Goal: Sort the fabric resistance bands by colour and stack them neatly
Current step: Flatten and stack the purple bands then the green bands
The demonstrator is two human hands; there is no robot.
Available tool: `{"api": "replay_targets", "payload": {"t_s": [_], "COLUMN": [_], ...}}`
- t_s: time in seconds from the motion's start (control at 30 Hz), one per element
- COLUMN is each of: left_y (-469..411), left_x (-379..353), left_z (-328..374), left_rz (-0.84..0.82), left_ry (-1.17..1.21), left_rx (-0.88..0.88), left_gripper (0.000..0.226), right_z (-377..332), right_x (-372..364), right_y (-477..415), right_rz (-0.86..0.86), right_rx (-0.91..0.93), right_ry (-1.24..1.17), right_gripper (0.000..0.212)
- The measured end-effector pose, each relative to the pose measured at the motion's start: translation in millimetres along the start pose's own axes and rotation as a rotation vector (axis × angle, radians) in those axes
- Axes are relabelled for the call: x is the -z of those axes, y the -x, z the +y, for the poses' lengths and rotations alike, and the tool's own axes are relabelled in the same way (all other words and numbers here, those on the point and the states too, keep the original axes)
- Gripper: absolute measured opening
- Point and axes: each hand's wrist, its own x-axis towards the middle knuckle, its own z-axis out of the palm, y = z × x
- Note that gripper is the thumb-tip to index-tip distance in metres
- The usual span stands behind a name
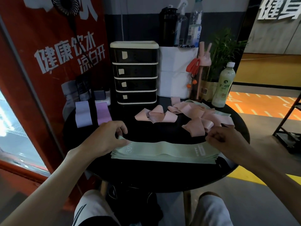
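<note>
Landmark: black drawer unit (135,72), standing at the back of a round black table (154,175).

Straight in front of the drawer unit, at the near rim of the table: green stack (162,158) of flat pale green bands, edges roughly aligned, long side running left to right. On top of it: top green band (162,146), with white print near both ends and a slightly wavy back edge.

Left hand (105,137): in front of the drawer unit and a little to its left. Fingers curled, thumb and fingertips pinching the left end of the top green band, with that corner raised slightly off the stack.

Right hand (226,141): in front of the drawer unit and well to its right. Fingers curled down, grasping the right end of the same band. In shadow, so exact finger placement is hard to read.

Between the drawer unit and the green stack, spreading out to the right: pink bands (195,118), a loose unsorted heap, many twisted or folded over. At the far right of that heap: a few loose green bands (225,114) showing from under the pink.

Left of the drawer unit's base: lilac band (83,114) and purple band (103,113), lying flat side by side, just apart.

Just beside the drawer unit on its right: white box (177,70), with bottles standing on top. Further right: pink-lidded bottle (203,74), potted plant (224,46), milky bottle (224,85). Left of the drawer unit, behind the table: red banner (48,54) with white lettering.
</note>
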Motion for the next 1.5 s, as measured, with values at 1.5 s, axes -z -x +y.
{"api": "replay_targets", "payload": {"t_s": [1.5], "left_y": [-41.9], "left_x": [-101.9], "left_z": [111.7], "left_rz": [-0.183], "left_ry": [-0.180], "left_rx": [-0.346], "left_gripper": [0.035], "right_z": [20.2], "right_x": [-3.7], "right_y": [21.4], "right_rz": [-0.191], "right_rx": [0.184], "right_ry": [-0.266], "right_gripper": [0.040]}}
